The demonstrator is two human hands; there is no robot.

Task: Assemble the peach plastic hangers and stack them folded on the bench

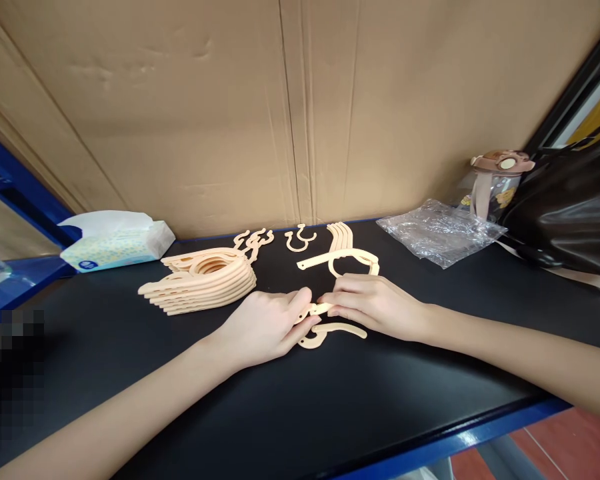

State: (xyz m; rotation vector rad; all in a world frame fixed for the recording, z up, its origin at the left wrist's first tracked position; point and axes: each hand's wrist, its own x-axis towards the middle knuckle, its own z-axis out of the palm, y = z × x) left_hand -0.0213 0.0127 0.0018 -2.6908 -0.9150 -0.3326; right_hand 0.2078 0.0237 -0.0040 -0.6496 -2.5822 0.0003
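Observation:
My left hand (267, 327) pinches one end of a cream plastic hanger part (322, 308), thumb and fingers closed on it. From the other side, the fingers of my right hand (380, 305) close on the same part and hide some of it. Just below my fingertips, a curved hanger arm (343, 327) and a rounded cream piece (311, 342) show; whether they join the held part I cannot tell. Behind my right hand lies another hanger piece (323, 258) with a loop, partly covered by that hand.
A stack of hanger bodies (205, 287) sits left of my hands. Loose hooks (255, 239) and several slim arms (341, 235) lie at the back. A tissue pack (117, 243), plastic bag (440, 230), bottle (500, 183) and black bag (570, 207) line the black tabletop (290, 413).

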